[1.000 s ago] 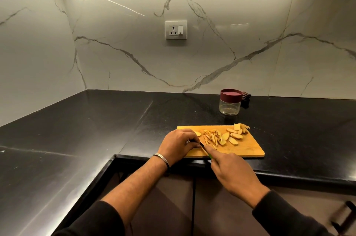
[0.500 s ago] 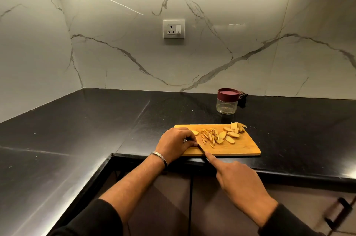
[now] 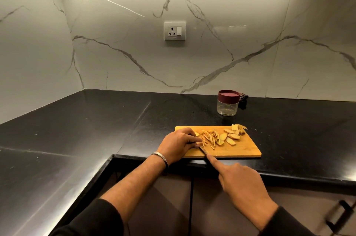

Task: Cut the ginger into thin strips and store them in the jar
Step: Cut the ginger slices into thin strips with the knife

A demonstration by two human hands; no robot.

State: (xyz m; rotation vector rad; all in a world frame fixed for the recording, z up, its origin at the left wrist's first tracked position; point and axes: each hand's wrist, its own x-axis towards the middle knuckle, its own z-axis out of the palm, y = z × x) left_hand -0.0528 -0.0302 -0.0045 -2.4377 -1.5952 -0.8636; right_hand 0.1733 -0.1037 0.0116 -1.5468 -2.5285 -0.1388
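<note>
A wooden cutting board (image 3: pixel 244 149) lies at the front edge of the black counter. On it are thin ginger strips (image 3: pixel 209 137) in a loose pile and thicker ginger slices (image 3: pixel 232 135) toward the back right. My left hand (image 3: pixel 178 144) rests on the board's left end, its fingers curled down on a ginger piece that is mostly hidden. My right hand (image 3: pixel 240 181) grips a knife (image 3: pixel 203 150), forefinger stretched along its back; the blade lies by my left fingertips. A clear jar (image 3: pixel 227 107) with a maroon lid on stands behind the board.
A small dark object (image 3: pixel 243 99) sits behind the jar against the marble wall. A wall socket (image 3: pixel 174 31) is above the counter. The counter turns a corner to the left. Cabinet doors and a dark handle (image 3: pixel 339 214) are below the counter edge.
My right hand has drawn back toward me with the knife, so the blade sits lower on the board. My left hand stays in place on the ginger.
</note>
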